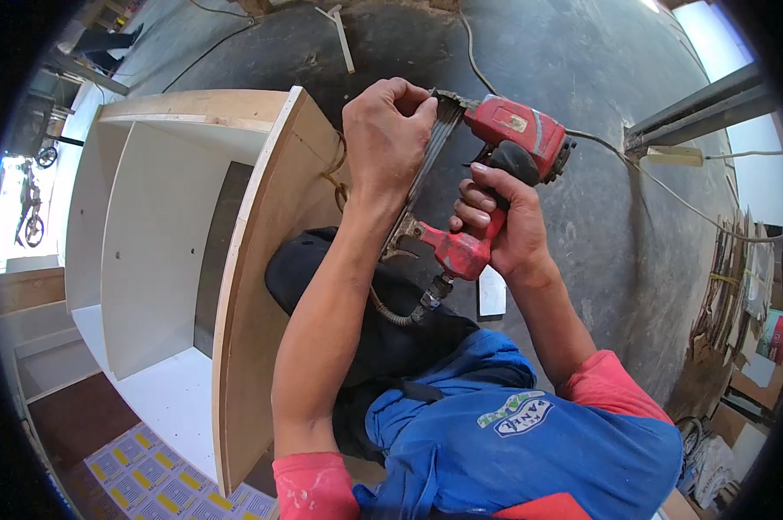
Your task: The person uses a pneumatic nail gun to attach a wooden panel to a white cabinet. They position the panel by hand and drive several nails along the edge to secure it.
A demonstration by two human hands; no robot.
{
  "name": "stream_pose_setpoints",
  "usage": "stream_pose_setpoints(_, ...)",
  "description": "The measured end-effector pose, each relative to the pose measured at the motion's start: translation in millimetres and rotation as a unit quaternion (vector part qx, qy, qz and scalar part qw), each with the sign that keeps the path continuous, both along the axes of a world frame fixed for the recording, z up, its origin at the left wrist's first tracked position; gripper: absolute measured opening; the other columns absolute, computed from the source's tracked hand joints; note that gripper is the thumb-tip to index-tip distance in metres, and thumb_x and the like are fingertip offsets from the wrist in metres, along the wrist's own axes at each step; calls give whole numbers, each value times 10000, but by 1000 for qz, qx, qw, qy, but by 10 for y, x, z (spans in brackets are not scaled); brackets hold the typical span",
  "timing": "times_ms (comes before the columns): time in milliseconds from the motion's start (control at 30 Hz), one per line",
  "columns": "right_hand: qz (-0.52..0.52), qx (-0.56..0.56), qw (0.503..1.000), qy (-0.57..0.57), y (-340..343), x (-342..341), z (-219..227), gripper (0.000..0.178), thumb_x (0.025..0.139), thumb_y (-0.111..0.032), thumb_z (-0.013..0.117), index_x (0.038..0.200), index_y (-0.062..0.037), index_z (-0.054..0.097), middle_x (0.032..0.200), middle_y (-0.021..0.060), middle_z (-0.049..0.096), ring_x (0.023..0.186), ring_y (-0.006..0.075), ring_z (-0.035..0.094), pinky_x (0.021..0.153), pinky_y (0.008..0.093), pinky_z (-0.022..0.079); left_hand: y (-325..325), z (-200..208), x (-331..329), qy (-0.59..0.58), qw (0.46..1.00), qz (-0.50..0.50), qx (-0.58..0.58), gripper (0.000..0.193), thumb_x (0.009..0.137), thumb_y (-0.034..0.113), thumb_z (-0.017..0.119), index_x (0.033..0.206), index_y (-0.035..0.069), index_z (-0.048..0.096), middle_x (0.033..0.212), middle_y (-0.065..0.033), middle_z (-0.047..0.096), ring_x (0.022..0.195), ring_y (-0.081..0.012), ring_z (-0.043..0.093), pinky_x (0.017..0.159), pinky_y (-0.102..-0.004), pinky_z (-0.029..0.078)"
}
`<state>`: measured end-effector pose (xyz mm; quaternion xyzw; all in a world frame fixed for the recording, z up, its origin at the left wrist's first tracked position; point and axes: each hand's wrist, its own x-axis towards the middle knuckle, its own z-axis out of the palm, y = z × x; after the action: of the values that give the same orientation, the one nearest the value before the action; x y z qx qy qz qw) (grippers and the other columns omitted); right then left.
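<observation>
A red pneumatic nail gun [506, 121] is held up in front of me, over my lap. My right hand [517, 217] is wrapped round its handle, fingers curled below the trigger area. My left hand [387, 130] is closed in a pinch at the gun's nose, thumb and forefinger by the metal tip; whatever lies between them is hidden. The long grey magazine [444, 139] slants down past my left wrist. At the handle's base, a metal coupling [432, 293] joins an air hose [393, 318]. My left forearm passes beside a wooden cabinet side [266, 277].
The open cabinet with a white divider [162, 243] fills the left, above a patterned sheet [171, 481]. A white block [493, 293] and a wood strip [344, 43] lie on the grey floor. Cables [656, 182] run near a post [703, 113]. Stacked boards [725, 277] stand at right.
</observation>
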<state>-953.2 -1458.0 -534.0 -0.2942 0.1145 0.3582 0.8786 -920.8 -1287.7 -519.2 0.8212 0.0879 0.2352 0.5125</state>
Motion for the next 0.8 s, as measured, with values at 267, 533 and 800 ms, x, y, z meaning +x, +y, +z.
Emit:
stream_pose_setpoints(267, -6, 1, 1000, 0, 4, -9, -3, 169, 925, -179, 603, 804, -132, 494, 603, -55, 395, 503, 87, 426, 635, 345, 477, -48, -25, -18, -18, 999, 1, 44, 106, 808, 81, 714, 840, -20, 720, 753, -117, 702, 662, -182, 670, 639, -308, 519)
stream_pose_setpoints(533, -8, -4, 1000, 9, 10, -13, -15, 171, 925, -180, 605, 804, -135, 494, 601, -56, 392, 504, 88, 430, 638, 345, 476, -58, -72, -4, -20, 997, -6, 79, 132, 816, 96, 733, 875, -22, 732, 753, -102, 718, 675, -129, 670, 639, -278, 521)
stream_pose_setpoints(800, 0, -2, 1000, -8, 38, -45, -15, 169, 932, -180, 593, 806, -130, 492, 604, -54, 393, 506, 89, 427, 637, 346, 475, 19, -350, 8, 47, 997, 8, -57, 337, 800, 167, 813, 1047, -38, 710, 863, -65, 708, 746, -110, 628, 694, -266, 509)
